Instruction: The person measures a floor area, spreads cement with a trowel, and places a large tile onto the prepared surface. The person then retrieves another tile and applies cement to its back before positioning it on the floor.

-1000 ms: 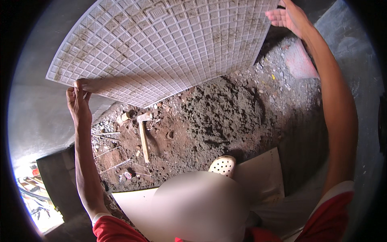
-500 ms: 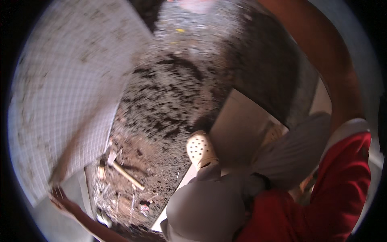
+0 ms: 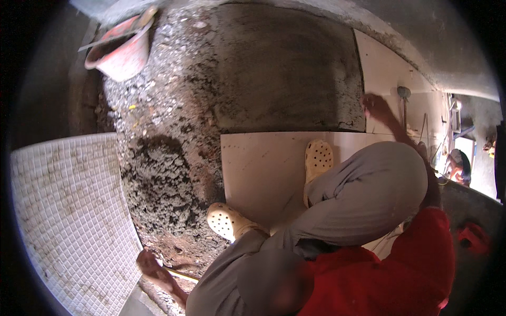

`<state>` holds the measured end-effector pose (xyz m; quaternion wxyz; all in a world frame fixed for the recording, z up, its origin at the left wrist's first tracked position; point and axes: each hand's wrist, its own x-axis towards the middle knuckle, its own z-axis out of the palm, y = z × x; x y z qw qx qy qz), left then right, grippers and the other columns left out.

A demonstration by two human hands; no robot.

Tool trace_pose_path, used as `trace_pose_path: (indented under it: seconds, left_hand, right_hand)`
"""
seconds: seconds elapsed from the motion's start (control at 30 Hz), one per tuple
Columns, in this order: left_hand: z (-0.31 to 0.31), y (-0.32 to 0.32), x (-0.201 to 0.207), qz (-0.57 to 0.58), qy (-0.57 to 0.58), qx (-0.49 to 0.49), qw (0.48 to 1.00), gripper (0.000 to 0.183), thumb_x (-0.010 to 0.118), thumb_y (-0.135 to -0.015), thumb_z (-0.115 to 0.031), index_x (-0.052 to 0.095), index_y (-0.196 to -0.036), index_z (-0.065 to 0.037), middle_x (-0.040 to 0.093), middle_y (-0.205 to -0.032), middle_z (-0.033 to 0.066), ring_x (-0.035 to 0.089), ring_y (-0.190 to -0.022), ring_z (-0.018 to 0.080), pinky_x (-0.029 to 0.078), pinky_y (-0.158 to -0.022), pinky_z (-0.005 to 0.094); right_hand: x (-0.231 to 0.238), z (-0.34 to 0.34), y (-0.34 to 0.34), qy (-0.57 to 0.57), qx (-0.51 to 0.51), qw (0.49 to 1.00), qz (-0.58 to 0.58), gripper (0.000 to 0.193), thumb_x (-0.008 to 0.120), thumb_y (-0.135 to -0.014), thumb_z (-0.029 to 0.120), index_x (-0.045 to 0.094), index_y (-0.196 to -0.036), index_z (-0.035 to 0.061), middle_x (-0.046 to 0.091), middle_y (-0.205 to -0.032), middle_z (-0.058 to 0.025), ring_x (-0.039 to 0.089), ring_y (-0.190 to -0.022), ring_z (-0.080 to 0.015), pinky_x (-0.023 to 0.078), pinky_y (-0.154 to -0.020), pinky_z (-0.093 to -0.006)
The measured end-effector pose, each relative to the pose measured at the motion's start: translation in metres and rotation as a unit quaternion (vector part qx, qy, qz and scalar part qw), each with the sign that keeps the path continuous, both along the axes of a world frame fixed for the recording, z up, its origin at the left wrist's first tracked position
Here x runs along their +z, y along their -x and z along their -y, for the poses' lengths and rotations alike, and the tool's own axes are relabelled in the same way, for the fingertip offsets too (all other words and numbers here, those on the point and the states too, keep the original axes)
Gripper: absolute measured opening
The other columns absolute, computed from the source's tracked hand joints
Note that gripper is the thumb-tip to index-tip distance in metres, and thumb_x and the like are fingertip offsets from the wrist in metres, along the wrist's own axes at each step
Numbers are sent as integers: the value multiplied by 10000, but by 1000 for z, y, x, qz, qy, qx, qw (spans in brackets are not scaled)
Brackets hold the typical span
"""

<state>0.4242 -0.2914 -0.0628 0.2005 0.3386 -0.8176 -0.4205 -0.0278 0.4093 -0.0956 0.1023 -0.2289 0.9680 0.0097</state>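
The big tile (image 3: 74, 210) leans at the left of the frame, its gridded, dirt-smudged back toward the viewer. To handle it well, I would steady it with both hands set well apart; one grip at a corner probably leaves it free to swing or chip. The smooth grey mortar bed (image 3: 284, 68) fills the upper centre and seems best kept clear of knees and shoes. A pale floor tile (image 3: 258, 158) lies below it, and a lumpy mortar heap (image 3: 161, 181) sits left of centre. A reddish bucket (image 3: 126, 55) stands at upper left, and a mallet (image 3: 404, 93) lies at right. The left hand (image 3: 156, 269), lower left, pinches the big tile near its corner. The right hand (image 3: 376, 108) looks empty beside the mortar's edge; how wide its fingers are, I cannot tell. No brand, label or writing is readable.
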Motion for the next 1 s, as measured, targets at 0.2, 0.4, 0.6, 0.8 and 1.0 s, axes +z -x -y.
trace_pose_path:
  seconds: [0.2,0.4,0.6,0.8,1.0]
  left_hand:
    - [-73,118,35,258,26,-255,931,180,630,-921,-158,616,-1040,-23,613,-1000,111,605,-899,220,513,-781,346]
    - [-103,204,58,329,32,-367,869,178,648,-898,-160,621,-1024,-36,624,-957,125,625,-882,260,520,-762,373]
    - [-117,283,81,367,84,-458,806,189,665,-865,-122,618,-1022,-27,615,-972,141,624,-914,303,503,-782,374]
    - [-147,343,86,372,131,-528,752,189,659,-876,-145,608,-1017,-31,613,-972,148,612,-927,339,491,-810,411]
    - [-167,357,75,375,139,-558,727,204,653,-885,-150,595,-1024,-12,608,-965,158,615,-917,334,494,-802,410]
  right_hand:
    - [-64,-30,-186,135,-363,921,-49,300,617,-909,275,593,-1090,37,631,-860,-163,604,-720,-260,489,-660,-380]
    - [-68,-11,-250,179,-428,886,-7,396,618,-909,301,533,-1165,11,571,-1011,-163,562,-859,-265,464,-788,-392]
    - [-63,-3,-254,147,-497,847,118,453,616,-915,365,528,-1179,8,582,-1032,-176,566,-894,-280,461,-818,-400]
    - [-57,-12,-266,171,-533,828,39,471,616,-914,379,526,-1209,24,609,-1042,-183,600,-899,-320,483,-816,-415]
    - [-54,-32,-323,120,-627,768,-51,490,615,-913,393,524,-1240,39,636,-1052,-189,634,-904,-360,505,-814,-431]
